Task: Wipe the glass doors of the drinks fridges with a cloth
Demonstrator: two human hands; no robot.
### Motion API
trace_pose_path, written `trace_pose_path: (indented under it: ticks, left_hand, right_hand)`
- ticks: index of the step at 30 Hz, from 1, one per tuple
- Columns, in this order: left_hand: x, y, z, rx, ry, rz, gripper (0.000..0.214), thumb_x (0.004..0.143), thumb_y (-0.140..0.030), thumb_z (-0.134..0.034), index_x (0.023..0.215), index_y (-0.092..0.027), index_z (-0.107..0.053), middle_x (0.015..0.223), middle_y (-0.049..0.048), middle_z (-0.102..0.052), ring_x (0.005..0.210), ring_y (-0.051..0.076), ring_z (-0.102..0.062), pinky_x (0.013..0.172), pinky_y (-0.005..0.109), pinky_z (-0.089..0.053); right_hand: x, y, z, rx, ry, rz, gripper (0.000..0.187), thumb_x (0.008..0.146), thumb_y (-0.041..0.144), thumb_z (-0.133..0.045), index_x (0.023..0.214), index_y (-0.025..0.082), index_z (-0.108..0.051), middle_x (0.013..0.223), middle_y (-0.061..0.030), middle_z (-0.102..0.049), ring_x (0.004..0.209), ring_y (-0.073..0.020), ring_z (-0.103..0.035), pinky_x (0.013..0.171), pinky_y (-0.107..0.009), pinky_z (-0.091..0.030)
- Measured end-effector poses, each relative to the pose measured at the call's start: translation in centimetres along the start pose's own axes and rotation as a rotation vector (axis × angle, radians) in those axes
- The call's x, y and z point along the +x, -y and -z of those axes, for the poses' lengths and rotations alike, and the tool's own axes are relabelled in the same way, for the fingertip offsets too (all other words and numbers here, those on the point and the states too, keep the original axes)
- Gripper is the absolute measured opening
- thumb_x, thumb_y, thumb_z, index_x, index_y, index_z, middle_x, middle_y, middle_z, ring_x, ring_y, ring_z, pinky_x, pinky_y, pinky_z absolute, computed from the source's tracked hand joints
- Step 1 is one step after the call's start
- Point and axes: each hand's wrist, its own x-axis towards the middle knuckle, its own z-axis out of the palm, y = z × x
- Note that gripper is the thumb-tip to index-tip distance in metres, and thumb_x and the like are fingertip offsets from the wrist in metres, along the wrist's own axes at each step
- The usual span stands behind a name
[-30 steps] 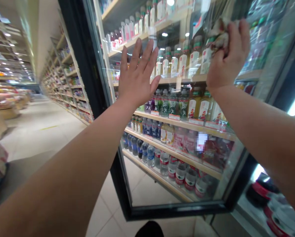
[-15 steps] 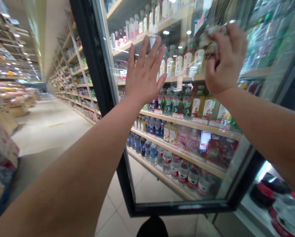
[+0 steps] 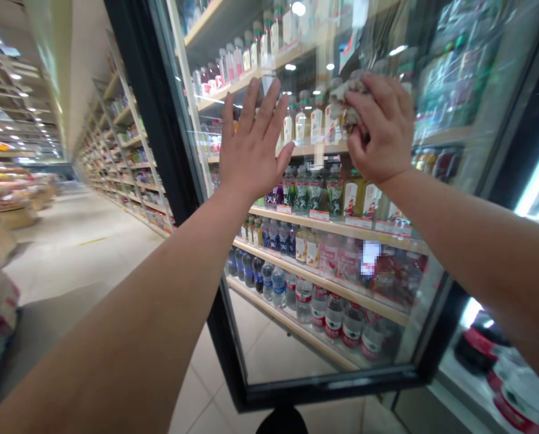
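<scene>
A black-framed glass door (image 3: 296,355) stands swung out in front of me. Flat against its pane, with fingers spread, lies my left hand (image 3: 253,144). My right hand (image 3: 382,129) grips a crumpled, whitish cloth (image 3: 348,99) and presses it to the upper part of the glass, to the right of the left hand. The fingers curl over the cloth, so part of it is hidden. Through or in the glass show shelves of bottled drinks (image 3: 305,295).
A long shelf row (image 3: 129,144) runs back on the left beside a tiled aisle (image 3: 88,223). Display bins (image 3: 14,208) line the aisle's far side. Large bottles (image 3: 524,386) stand on a cooler shelf at the lower right. The door's black frame (image 3: 161,114) edges the pane.
My right hand has slid the cloth left and slightly down across the glass, closer to my left hand. The left hand stays spread on the pane; the view has shifted slightly.
</scene>
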Motion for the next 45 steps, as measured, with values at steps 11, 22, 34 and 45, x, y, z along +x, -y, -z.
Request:
trace_pose_path:
  ticks: [11, 22, 34, 45]
  left_hand:
    - [-0.1, 0.1, 0.2, -0.139, -0.005, -0.023, 0.072, 0.096, -0.057, -0.03, 0.164, -0.037, -0.017, 0.162, -0.0255, -0.001, 0.151, 0.016, 0.024, 0.126, 0.039, 0.026]
    - [0.1, -0.2, 0.4, -0.02, 0.078, 0.053, 0.078, 0.094, -0.052, -0.033, 0.165, -0.026, -0.014, 0.161, -0.0236, 0.01, 0.152, 0.014, 0.024, 0.122, 0.031, 0.03]
    - [0.0, 0.6, -0.2, -0.245, -0.031, -0.054, 0.075, 0.094, -0.058, -0.035, 0.164, -0.039, -0.015, 0.16, -0.0277, -0.007, 0.147, 0.011, 0.03, 0.123, 0.035, 0.029]
    - [0.0, -0.3, 0.6, -0.109, 0.031, 0.026, 0.076, 0.092, -0.047, -0.037, 0.164, -0.028, -0.022, 0.163, -0.0201, 0.001, 0.156, 0.021, 0.011, 0.125, 0.038, 0.025]
  right_hand:
    - [-1.0, -0.3, 0.1, -0.01, -0.038, -0.06, 0.053, 0.097, 0.03, -0.043, 0.15, 0.034, -0.045, 0.156, -0.0015, -0.041, 0.144, -0.0306, -0.039, 0.12, -0.059, -0.036]
    - [-1.7, -0.7, -0.1, -0.019, -0.133, -0.187, 0.048, 0.098, 0.032, -0.042, 0.145, 0.031, -0.054, 0.15, -0.0043, -0.046, 0.142, -0.0352, -0.04, 0.12, -0.062, -0.032]
    - [-1.9, -1.3, -0.3, -0.068, -0.21, -0.189, 0.053, 0.1, 0.033, -0.039, 0.153, 0.033, -0.044, 0.154, -0.0032, -0.044, 0.141, -0.0353, -0.043, 0.118, -0.064, -0.037]
    - [-1.8, 0.0, 0.0, -0.065, -0.092, -0.14, 0.057, 0.098, 0.028, -0.04, 0.156, 0.031, -0.039, 0.155, -0.0038, -0.042, 0.144, -0.0331, -0.04, 0.12, -0.062, -0.036]
